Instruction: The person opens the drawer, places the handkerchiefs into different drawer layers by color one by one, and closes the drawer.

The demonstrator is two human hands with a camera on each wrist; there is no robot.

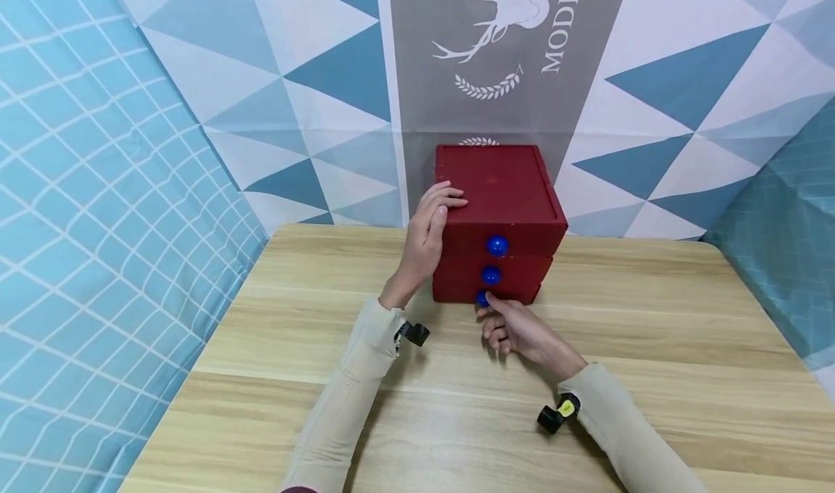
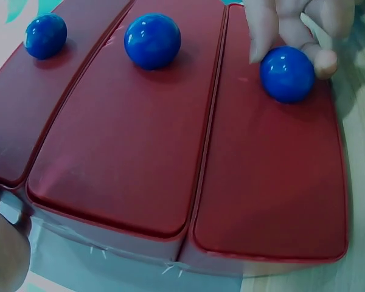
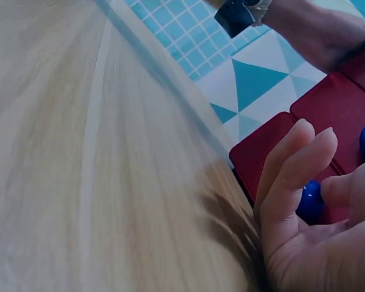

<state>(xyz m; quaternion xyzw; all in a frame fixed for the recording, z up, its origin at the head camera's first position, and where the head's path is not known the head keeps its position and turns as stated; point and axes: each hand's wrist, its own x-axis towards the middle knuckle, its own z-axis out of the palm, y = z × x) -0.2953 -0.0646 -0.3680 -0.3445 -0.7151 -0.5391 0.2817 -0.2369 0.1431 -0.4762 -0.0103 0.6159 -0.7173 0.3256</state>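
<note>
A red drawer cabinet [image 1: 492, 188] with three stacked drawers stands at the back of the table, each front bearing a round blue knob. My left hand [image 1: 424, 239] rests on the cabinet's upper left edge, fingers lying over the top. At the lowest drawer, my right hand [image 1: 525, 332] pinches the bottom knob [image 1: 482, 299] between thumb and finger. The left wrist view shows this knob [image 2: 286, 74] with fingertips on both sides of it. The middle knob [image 2: 152, 41] and top knob [image 2: 45, 36] are untouched. All three drawer fronts look closed.
A wooden table [image 1: 457, 420] extends to the front and both sides of the cabinet. Behind it hangs a patterned cloth [image 1: 326, 101] with triangles and a deer print. Blue checked cloth [image 1: 98, 225] lines the left side. Each wrist carries a small black camera [image 1: 417, 333].
</note>
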